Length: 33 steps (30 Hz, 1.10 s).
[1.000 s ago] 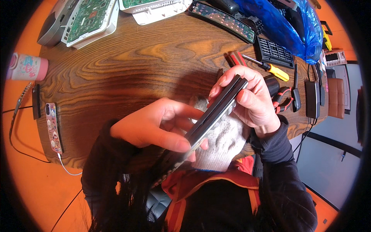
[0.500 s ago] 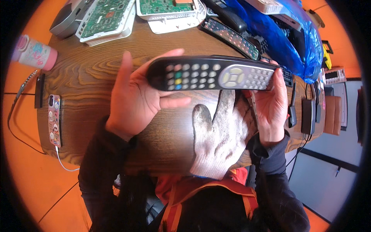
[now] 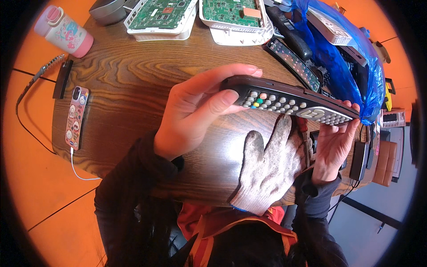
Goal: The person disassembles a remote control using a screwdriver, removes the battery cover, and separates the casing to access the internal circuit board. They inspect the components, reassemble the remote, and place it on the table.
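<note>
Between my two hands, above the table, I hold a black remote control (image 3: 284,106) with grey buttons and a few coloured ones. Its long side edge is tipped up into sight, and its keys face down toward me. My left hand (image 3: 195,107) pinches the left end, thumb on the key side and fingers behind. Gripping the right end is my right hand (image 3: 336,149), with its thumb and fingertips at the edge. Below the remote lies a soiled white knit glove (image 3: 269,173). A red-handled tool (image 3: 304,129) rests beside the glove, partly hidden.
Opened white cases with green circuit boards (image 3: 160,15) (image 3: 222,13) stand at the back. An opened remote (image 3: 293,64) lies near a blue plastic bag (image 3: 338,62) of devices. A phone (image 3: 76,118) on a white cable and a pink-and-white bottle (image 3: 66,33) are at the left.
My left hand has closed from spread fingers onto the remote's left end. The remote has tilted so its side edge shows, and the view has shifted.
</note>
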Each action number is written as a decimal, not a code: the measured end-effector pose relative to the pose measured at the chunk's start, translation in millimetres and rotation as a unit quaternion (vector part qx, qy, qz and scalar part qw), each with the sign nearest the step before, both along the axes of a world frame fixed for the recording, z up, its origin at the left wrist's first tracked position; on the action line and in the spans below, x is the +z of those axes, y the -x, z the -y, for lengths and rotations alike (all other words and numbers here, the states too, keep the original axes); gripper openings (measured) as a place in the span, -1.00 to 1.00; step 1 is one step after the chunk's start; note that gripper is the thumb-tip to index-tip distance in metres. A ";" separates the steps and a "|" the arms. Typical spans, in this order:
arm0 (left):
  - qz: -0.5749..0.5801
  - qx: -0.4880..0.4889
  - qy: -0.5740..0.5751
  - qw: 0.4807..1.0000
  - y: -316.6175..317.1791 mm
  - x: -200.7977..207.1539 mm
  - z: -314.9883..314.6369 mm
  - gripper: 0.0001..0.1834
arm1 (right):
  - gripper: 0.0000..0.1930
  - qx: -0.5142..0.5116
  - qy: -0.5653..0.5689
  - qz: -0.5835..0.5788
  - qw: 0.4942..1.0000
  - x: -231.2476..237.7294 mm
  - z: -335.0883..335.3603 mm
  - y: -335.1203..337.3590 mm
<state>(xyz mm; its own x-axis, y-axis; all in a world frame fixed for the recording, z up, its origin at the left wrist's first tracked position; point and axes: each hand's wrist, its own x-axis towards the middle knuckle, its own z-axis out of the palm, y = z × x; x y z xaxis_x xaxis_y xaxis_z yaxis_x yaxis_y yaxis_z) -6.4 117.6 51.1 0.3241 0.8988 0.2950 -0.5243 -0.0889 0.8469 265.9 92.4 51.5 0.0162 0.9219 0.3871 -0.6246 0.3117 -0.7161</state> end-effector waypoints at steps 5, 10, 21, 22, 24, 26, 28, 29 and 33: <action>-0.016 0.004 0.006 1.000 2.4 -0.3 1.0 -0.64 | -0.62 -0.069 0.065 0.004 0.996 2.9 3.2 -0.4; -0.006 0.011 -0.002 1.000 8.0 -0.2 -0.5 -0.65 | -0.63 -0.027 0.033 -0.003 0.999 -2.3 3.1 0.9; 0.022 -0.004 0.001 1.000 7.8 -3.5 -1.6 -0.65 | -0.67 0.009 -0.017 0.014 1.000 -0.6 2.7 9.5; 0.030 -0.010 -0.011 0.999 6.1 -3.6 -2.2 -0.63 | -0.67 0.020 -0.013 0.019 1.000 0.0 2.9 10.4; 0.035 -0.013 -0.017 0.999 3.0 -3.3 -0.6 -0.58 | -0.67 0.040 -0.011 0.045 0.998 -2.3 4.1 15.1; -0.003 -0.003 -0.012 1.000 1.0 -2.1 2.9 -0.52 | -0.69 0.013 0.002 0.056 0.998 -4.0 5.1 18.6; -0.075 -0.006 -0.010 0.997 6.7 1.3 4.2 -0.55 | -0.69 -0.003 0.015 0.052 0.999 -3.8 6.0 19.7; -0.087 -0.006 -0.019 0.996 6.7 1.4 3.9 -0.58 | -0.69 -0.008 0.000 0.074 0.997 -3.9 5.8 20.4; -0.077 -0.001 -0.009 0.997 5.6 0.1 4.4 -0.70 | -0.70 -0.019 0.009 0.051 0.998 -1.8 4.3 22.1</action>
